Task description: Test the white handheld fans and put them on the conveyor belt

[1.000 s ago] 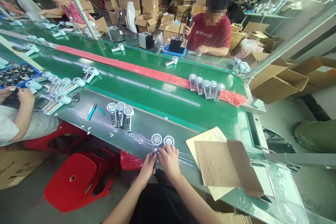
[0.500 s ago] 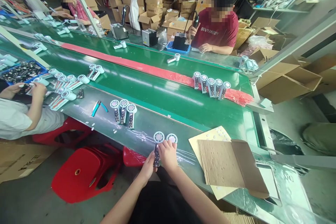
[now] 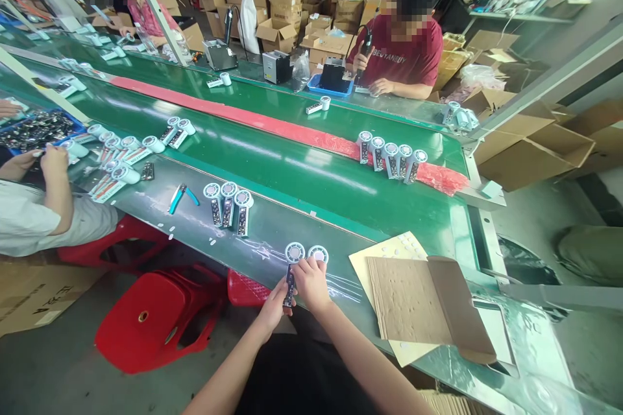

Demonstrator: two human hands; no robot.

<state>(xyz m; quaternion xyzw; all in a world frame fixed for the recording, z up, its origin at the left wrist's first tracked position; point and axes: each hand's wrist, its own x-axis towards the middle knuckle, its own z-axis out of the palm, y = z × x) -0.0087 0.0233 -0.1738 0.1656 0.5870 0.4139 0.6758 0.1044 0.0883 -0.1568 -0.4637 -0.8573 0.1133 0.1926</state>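
Observation:
Near the bench edge, my left hand (image 3: 275, 306) grips the handle of a small handheld fan (image 3: 294, 251). Its round white head points away from me and dark circuit board shows along the handle. My right hand (image 3: 310, 281) is closed, its bent fingers against the upper handle; what the fingertips pinch is hidden. A second fan (image 3: 318, 253) lies just right of the first, its lower part covered by my right hand. To the left, three similar fans (image 3: 228, 205) lie side by side with their boards exposed.
Teal-handled pliers (image 3: 183, 197) lie farther left. At right, an open cardboard piece (image 3: 409, 298) rests over a yellow sticker sheet (image 3: 361, 260). Beyond runs a green belt (image 3: 272, 155) with a red strip and several fans. Co-workers sit left and opposite; a red stool (image 3: 141, 321) stands at left.
My hands stay at the same fan with only slight finger shifts. Opposite, the co-worker's dark tool has come down lower. At left, a neighbour's hands have moved a little left.

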